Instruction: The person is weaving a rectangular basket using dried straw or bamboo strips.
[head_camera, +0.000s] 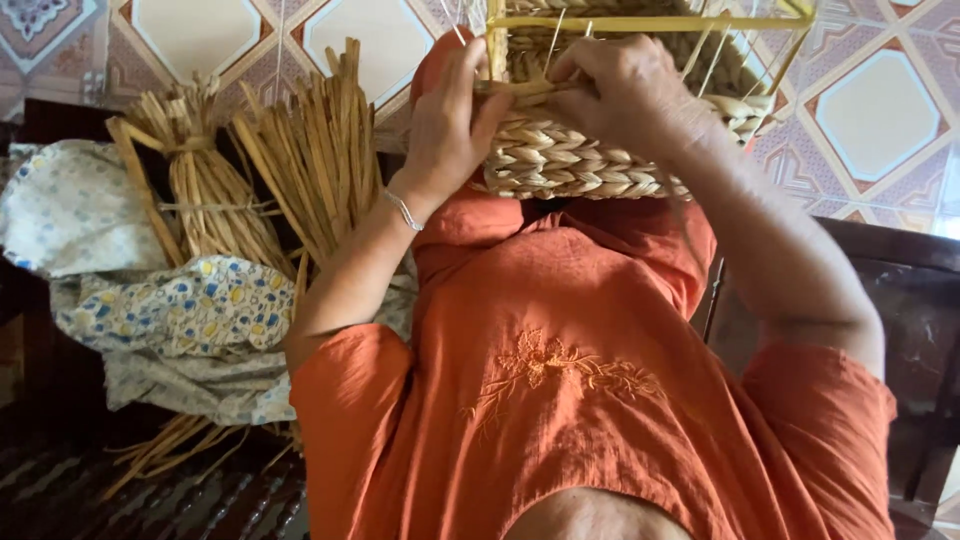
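A person in an orange tunic sits with a half-woven straw basket (600, 150) propped on the lap, its plaited wall facing the body and a yellow wire frame (640, 22) rising bare above the finished rows. The step in hand looks like weaving the next row round that frame. The left hand (450, 125) presses against the basket's near-left edge, fingers curled over the top row and pinching a flat straw strand (515, 88) that runs across to the other side. The right hand (625, 90) lies closed over the upper rim, knuckles toward the body, bearing down on the same strand; its fingertips are hidden behind the hand, so I can only guess they grip the strand's far end. A thin silver bracelet (404, 210) sits on the left wrist.

The basket is directly under both hands, touching them, at the middle of the lap. By my judgement the next move calls for drawing the strand snug behind the next upright wire and packing it down on the row beneath, while one hand steadies the frame.

Off to the person's left, well apart from the hands, bundles of dried straw (260, 170) lean together on the dark bench, with patterned cloth (175, 305) heaped at their foot. Tiled floor (880, 110) shows beyond.
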